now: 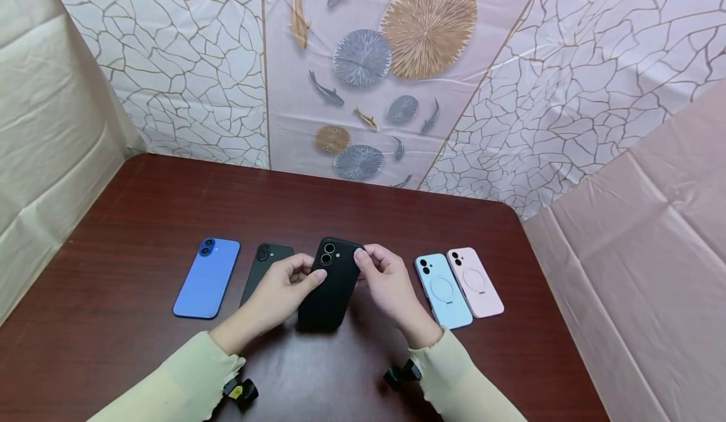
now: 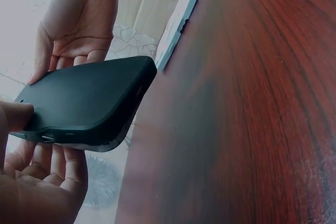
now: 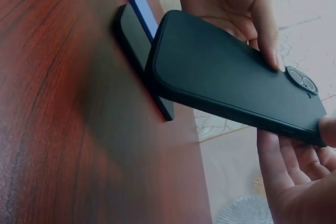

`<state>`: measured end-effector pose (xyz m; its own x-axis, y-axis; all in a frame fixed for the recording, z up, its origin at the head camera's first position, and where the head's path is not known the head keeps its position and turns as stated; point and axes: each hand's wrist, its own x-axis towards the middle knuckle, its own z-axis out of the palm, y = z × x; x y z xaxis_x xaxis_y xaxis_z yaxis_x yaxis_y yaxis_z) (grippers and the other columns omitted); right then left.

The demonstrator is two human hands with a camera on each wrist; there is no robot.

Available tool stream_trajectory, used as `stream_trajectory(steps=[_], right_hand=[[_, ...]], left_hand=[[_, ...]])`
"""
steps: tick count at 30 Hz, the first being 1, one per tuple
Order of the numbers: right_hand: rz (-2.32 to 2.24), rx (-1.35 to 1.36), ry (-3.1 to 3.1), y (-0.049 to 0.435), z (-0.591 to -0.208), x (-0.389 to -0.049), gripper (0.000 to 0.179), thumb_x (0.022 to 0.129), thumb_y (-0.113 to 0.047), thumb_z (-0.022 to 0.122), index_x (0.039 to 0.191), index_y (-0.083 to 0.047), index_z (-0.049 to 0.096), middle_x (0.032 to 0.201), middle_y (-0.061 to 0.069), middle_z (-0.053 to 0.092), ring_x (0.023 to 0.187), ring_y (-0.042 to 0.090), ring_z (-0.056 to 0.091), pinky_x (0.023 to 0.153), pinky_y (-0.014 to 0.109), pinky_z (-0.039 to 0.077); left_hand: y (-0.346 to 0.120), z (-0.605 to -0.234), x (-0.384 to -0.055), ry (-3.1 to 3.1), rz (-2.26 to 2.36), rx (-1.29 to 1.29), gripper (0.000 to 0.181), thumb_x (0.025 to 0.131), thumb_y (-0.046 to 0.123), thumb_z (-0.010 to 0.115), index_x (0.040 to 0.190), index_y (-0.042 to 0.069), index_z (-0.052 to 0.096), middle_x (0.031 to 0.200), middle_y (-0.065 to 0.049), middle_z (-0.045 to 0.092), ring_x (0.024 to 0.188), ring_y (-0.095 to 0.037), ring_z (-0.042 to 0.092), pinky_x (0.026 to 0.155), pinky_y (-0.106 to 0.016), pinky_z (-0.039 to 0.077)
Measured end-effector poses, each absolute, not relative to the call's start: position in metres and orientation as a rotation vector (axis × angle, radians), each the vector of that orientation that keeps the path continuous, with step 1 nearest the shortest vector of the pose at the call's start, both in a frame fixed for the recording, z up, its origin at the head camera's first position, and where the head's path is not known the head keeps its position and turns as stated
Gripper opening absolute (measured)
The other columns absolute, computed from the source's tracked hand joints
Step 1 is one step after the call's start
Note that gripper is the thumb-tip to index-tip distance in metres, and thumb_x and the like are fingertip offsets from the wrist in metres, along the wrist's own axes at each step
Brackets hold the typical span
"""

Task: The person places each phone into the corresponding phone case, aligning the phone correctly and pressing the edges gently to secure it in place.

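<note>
While the left grip (image 1: 288, 279) and right grip (image 1: 390, 279) pinch a flat, black phone case (image 1: 331, 296), likely to steady it, it tilts above the red-brown wooden worktop (image 1: 340, 211), between left and right edges.

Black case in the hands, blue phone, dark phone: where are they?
Black case (image 1: 330, 290): head view, middle of its back.
Blue phone (image 1: 207, 280): head view, middle of its back.
Dark phone (image 1: 260, 274): head view, back, below its camera.
</note>
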<state>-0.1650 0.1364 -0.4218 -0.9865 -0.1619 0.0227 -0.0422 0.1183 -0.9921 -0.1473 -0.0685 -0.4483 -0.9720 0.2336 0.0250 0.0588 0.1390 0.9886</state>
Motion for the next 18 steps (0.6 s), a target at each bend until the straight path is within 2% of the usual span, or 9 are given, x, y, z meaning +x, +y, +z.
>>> stream_trajectory(steps=[4,9,14,18], right_hand=[[-2.036,-0.165,2.289,0.137,-0.422,-0.166,0.023,0.098,-0.022,0.059,0.099,0.001,0.065,0.085,0.014,0.068,0.074,0.028,0.068,0.069,0.044,0.056],[-2.129,-0.086,2.247,0.140,-0.418,-0.168,0.026,0.098,-0.023,0.059,0.100,0.003,0.063,0.084,0.015,0.068,0.073,0.030,0.068,0.068,0.039,0.057],[-2.161,-0.045,2.182,0.141,-0.416,-0.168,0.027,0.098,-0.023,0.059,0.101,0.003,0.062,0.086,0.016,0.069,0.073,0.027,0.069,0.071,0.044,0.056],[-2.161,-0.040,2.167,0.141,-0.416,-0.168,0.026,0.099,-0.023,0.058,0.101,0.003,0.062,0.086,0.016,0.069,0.073,0.025,0.069,0.073,0.048,0.055]], left_hand=[[-0.070,-0.446,-0.145,2.275,1.890,0.279,0.014,0.095,0.021,0.064,0.100,0.007,0.064,0.083,-0.004,0.065,0.071,-0.017,0.059,0.064,-0.026,0.048],[-0.071,-0.435,-0.135,2.301,1.819,0.320,0.009,0.095,0.013,0.063,0.097,0.005,0.062,0.070,-0.007,0.057,0.062,-0.016,0.049,0.056,-0.025,0.039],[-0.073,-0.437,-0.133,2.326,1.818,0.359,0.011,0.095,0.015,0.063,0.099,0.005,0.062,0.073,-0.005,0.058,0.064,-0.015,0.050,0.057,-0.026,0.040],[-0.073,-0.448,-0.136,2.348,1.815,0.333,0.008,0.095,0.013,0.063,0.096,0.005,0.061,0.070,-0.003,0.053,0.062,-0.016,0.047,0.056,-0.025,0.039]])
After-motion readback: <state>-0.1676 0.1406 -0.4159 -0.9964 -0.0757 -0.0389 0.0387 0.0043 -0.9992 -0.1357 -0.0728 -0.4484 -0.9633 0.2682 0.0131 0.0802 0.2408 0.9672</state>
